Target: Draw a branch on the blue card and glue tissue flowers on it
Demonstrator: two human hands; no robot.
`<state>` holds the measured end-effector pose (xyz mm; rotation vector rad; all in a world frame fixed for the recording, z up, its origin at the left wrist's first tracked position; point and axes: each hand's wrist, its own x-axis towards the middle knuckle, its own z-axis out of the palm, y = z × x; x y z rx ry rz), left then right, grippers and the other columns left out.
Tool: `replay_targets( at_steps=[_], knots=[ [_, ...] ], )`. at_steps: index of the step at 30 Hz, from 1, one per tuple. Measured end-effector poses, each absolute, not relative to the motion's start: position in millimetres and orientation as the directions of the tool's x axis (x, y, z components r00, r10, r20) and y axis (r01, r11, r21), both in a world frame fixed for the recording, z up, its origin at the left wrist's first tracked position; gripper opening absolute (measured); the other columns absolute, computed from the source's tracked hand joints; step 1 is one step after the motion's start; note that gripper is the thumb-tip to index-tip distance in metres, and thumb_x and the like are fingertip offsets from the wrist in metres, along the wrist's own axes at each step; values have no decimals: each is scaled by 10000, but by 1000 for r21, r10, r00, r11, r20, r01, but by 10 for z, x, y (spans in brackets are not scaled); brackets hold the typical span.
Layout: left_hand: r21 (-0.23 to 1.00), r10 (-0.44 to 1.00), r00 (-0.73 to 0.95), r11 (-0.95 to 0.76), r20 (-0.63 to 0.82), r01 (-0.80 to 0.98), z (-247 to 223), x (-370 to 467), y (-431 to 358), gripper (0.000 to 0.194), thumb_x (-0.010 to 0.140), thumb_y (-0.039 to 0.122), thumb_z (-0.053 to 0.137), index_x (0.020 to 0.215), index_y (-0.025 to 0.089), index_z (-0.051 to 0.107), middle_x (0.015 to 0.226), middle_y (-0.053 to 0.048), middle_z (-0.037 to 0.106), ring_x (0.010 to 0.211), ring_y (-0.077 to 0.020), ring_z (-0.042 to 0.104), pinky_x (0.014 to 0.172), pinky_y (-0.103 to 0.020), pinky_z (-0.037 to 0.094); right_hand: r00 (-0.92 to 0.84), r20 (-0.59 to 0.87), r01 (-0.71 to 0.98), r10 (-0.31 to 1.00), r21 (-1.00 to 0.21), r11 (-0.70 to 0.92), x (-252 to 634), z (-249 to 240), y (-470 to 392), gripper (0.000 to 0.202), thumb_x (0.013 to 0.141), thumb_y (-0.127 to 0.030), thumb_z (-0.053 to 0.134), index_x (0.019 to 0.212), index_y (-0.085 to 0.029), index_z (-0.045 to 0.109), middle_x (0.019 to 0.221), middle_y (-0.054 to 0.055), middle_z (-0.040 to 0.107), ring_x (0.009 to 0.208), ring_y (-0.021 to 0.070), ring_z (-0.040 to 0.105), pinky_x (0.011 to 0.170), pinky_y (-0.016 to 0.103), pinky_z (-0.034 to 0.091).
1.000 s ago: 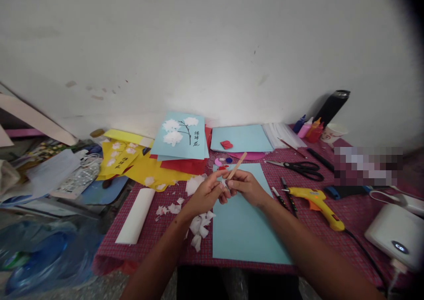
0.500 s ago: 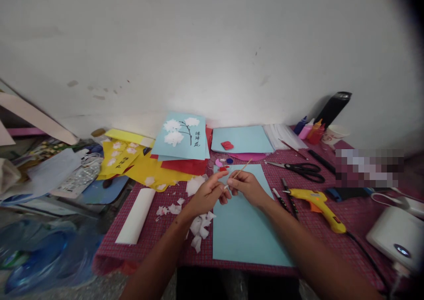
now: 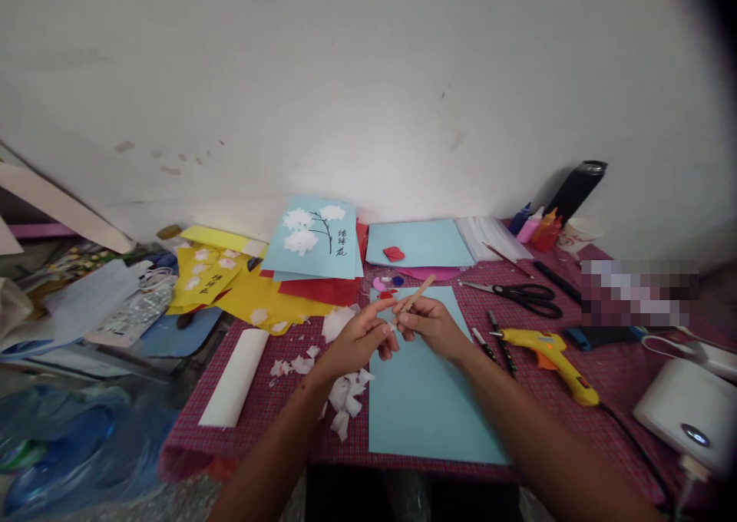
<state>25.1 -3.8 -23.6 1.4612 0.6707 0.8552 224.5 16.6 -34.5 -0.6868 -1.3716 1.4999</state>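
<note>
My right hand pinches a flat wooden stick that slants up and to the right. Close beside it, my left hand has its thumb and fingertips closed on a small white bit, probably paper, with its index finger stretched toward the stick. Both hands are over the upper part of a light blue sheet. White paper scraps lie to the left of the sheet. Small red, pink and dark blue pieces sit just beyond the hands.
A white paper roll lies at the left. Scissors, markers and a yellow glue gun with its cord are on the right. At the back stand paint bottles, a black flask and a flower picture.
The stick has turned in my right hand, so its broad face now shows. My left hand has hardly moved.
</note>
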Motion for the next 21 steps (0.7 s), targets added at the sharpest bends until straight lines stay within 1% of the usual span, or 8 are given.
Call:
replay_targets(
  at_steps=[4,7,9,11,14,18,21],
  knots=[
    [993,837,535,-79,112,-84,-247,249,-28,550,981,415,527,1447,157,387,827,-46,666,633,-127,620,602,-263,502,-331,154,-203,931,-975,90,2228,-312,170,238,820,-391,752,779,-167,682,666,-15,617,525,107,548,504,248,405],
    [993,836,536,-88,115,-76,-246,254,-33,541,976,406,539,1432,151,401,832,-46,664,641,-124,617,612,-264,502,-314,148,-204,938,-975,85,2208,-308,163,261,807,-396,763,730,-161,680,648,-16,603,524,108,541,497,248,399],
    [994,836,537,-93,112,-63,-243,255,-37,538,970,400,552,1426,150,411,825,-42,661,640,-120,614,613,-257,498,-308,143,-222,940,-972,75,2204,-323,162,250,797,-390,772,745,-160,689,670,-12,613,527,104,539,501,250,403],
    [994,837,537,-94,109,-55,-246,251,-35,537,969,399,555,1428,158,414,812,-34,657,632,-115,610,608,-248,494,-303,136,-250,943,-966,59,2212,-346,170,230,801,-388,768,815,-169,703,689,-12,626,526,105,545,506,252,409],
    [993,834,540,-100,114,-55,-268,235,-15,549,971,397,553,1441,161,398,808,-33,660,622,-113,604,600,-242,491,-290,126,-300,949,-953,35,2241,-374,195,243,817,-403,749,926,-191,701,661,-25,625,514,113,548,506,256,412],
    [993,837,534,-117,115,-31,-268,214,10,563,975,403,537,1457,165,371,812,-31,661,615,-113,602,593,-239,485,-265,126,-335,956,-942,31,2259,-370,215,250,811,-411,755,879,-176,704,645,-13,637,510,113,543,501,255,399],
    [988,845,526,-146,97,52,-182,182,-20,537,980,391,510,1454,174,381,806,-24,658,613,-116,603,596,-241,487,-241,126,-355,962,-934,33,2249,-341,208,256,802,-411,762,853,-167,704,639,-8,637,506,114,543,499,259,396]
  ],
)
